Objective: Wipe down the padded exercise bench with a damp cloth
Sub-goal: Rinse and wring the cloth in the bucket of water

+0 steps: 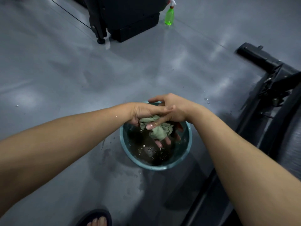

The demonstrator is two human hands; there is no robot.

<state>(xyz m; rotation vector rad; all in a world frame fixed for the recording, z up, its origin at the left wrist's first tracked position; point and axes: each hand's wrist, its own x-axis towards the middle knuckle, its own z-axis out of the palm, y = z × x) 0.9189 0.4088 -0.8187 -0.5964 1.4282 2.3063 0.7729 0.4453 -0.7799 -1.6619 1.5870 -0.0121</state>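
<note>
A wet pale green cloth (158,129) is bunched up over a teal basin (185,152) of dark water on the grey floor. My left hand (145,113) grips the cloth from the left, its fingers crossing over my right hand. From the right, my right hand (172,110) holds the same cloth, and some of its fingertips show below the cloth inside the basin. The black frame of the exercise bench (268,82) runs along the right edge; its padding is barely in view.
A green spray bottle (169,17) stands on the floor at the top, next to a black machine base (130,18). Water drops and wet patches lie around the basin. A foot in a dark sandal (97,221) shows at the bottom edge.
</note>
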